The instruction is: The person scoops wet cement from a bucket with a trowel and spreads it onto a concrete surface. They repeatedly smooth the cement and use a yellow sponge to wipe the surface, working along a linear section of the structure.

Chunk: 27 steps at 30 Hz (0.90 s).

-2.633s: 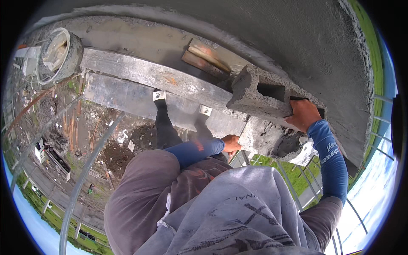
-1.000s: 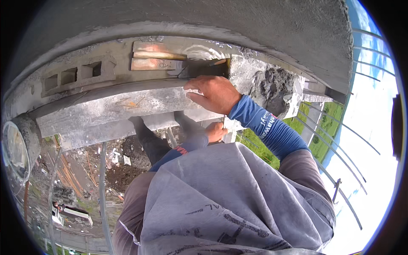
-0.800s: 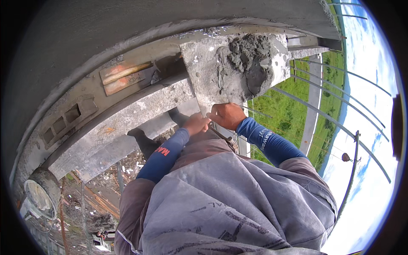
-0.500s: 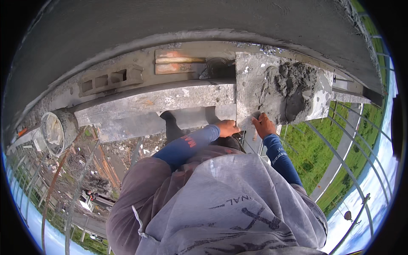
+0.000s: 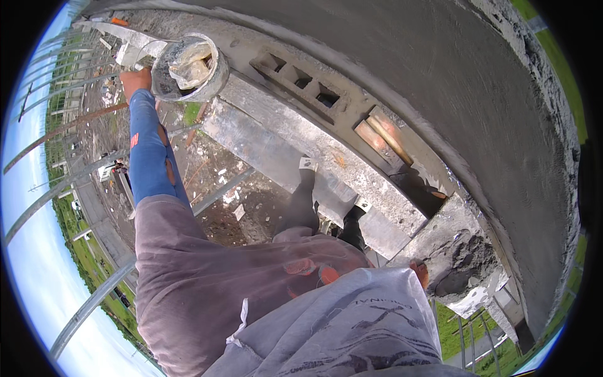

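Left hand (image 5: 135, 82) beside bucket (image 5: 217, 85), off left end of plank (image 5: 276, 122); right hand (image 5: 419, 274) at near edge of mortar board (image 5: 440, 229). Fingers' grip: cannot tell, both. Open drop alongside to ground (image 5: 220, 210).

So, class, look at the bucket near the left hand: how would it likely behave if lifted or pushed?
The bucket is probably fairly stiff, since its mouth keeps a rounded shape. The pale crumpled material inside looks loose, so it may shift if the bucket tilts. Knocked over, the bucket could roll, given its curved sides.
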Tool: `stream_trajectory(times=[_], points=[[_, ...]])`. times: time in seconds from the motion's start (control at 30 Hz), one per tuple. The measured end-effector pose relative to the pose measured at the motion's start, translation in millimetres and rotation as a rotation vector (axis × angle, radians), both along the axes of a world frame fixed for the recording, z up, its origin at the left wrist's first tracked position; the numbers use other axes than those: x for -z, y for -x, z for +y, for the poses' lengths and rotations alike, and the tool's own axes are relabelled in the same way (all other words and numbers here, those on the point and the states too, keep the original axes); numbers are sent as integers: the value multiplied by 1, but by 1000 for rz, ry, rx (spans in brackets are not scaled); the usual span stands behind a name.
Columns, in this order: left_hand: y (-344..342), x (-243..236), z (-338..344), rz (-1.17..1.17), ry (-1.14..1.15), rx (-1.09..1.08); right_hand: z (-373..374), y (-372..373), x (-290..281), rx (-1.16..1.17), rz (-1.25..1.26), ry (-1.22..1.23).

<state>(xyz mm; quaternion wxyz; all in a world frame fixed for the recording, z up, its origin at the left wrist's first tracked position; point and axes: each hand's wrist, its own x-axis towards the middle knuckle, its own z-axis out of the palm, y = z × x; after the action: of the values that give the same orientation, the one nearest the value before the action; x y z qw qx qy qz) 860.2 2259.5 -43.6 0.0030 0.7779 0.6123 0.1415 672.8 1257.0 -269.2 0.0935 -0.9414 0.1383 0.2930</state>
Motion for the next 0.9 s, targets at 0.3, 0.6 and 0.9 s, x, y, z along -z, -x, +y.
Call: stream_trajectory(times=[0.3,0.6,0.9], points=[[-63,-45,-128,-907,841,647,14,-17,-19,419,180,-254],[-73,-75,-185,-931,1076,559,22,-17,-24,557,225,-239],[-85,51,-293,-1031,991,597,-32,17,44,238,10,-189]])
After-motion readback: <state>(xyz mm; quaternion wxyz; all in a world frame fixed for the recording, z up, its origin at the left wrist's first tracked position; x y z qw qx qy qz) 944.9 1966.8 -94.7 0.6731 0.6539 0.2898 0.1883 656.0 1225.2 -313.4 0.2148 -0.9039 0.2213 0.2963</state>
